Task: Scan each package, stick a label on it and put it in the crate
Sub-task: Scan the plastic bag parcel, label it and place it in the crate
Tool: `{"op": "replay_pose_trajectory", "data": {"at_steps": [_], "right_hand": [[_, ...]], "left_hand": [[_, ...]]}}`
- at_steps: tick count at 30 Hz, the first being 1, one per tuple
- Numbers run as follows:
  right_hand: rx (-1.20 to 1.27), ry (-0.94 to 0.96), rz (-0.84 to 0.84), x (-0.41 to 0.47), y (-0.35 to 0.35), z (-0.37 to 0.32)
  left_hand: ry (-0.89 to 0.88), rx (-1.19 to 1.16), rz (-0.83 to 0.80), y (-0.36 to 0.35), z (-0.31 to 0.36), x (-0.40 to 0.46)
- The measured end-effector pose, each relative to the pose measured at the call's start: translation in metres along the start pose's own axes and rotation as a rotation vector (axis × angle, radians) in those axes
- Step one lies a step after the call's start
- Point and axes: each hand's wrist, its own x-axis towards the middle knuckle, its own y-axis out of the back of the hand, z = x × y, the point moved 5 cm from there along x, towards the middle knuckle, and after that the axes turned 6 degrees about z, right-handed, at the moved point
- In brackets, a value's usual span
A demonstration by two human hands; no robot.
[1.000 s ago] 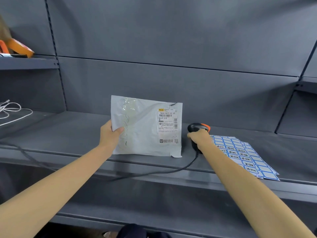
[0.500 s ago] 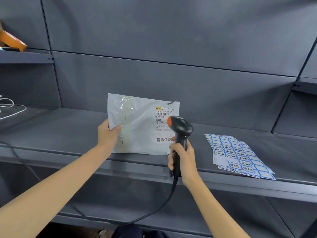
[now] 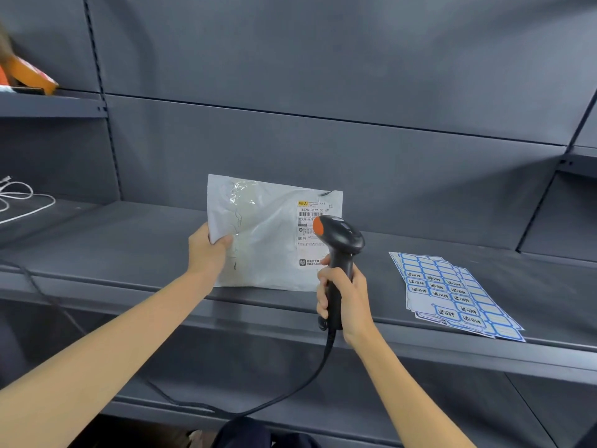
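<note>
White cable (image 3: pixel 22 202) coiled far left on grey shelf (image 3: pixel 129 240). Left hand (image 3: pixel 206 250) pinches white mailer package (image 3: pixel 268 234) upright on shelf. Right hand (image 3: pixel 347 299) wraps barcode scanner (image 3: pixel 339 250) handle, head before shipping label (image 3: pixel 310 221). Blue-bordered label sheets (image 3: pixel 452 292) lie right.

Left hand (image 3: pixel 206 250) pinching, right hand (image 3: pixel 347 299) gripping, arms outstretched

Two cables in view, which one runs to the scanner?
The black cable, dropping from the scanner gripped in the right hand; the white cable lies coiled far left on the shelf.
</note>
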Motion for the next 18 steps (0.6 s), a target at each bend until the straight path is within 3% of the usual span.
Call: {"op": "replay_pose_trajectory", "data": {"at_steps": [3,6,11,15,18], "right_hand": [[-0.002,0.027,0.021,-0.001,0.002,-0.004],[-0.065,0.045,0.149,0.009,0.013,-0.012],[-0.284,-0.111,0.255,0.044,0.052,-0.023],[-0.779,-0.102,0.272,0.072,0.083,-0.027],[-0.990,-0.075,0.345,0.083,0.091,-0.026]], "left_hand": [[-0.002,0.009,-0.005,0.000,0.001,0.000],[0.000,0.051,-0.014,0.002,0.002,0.000],[0.046,0.207,-0.043,0.009,0.000,0.009],[0.072,0.304,-0.103,0.007,-0.001,0.011],[0.071,0.334,-0.146,0.001,-0.003,0.011]]}}
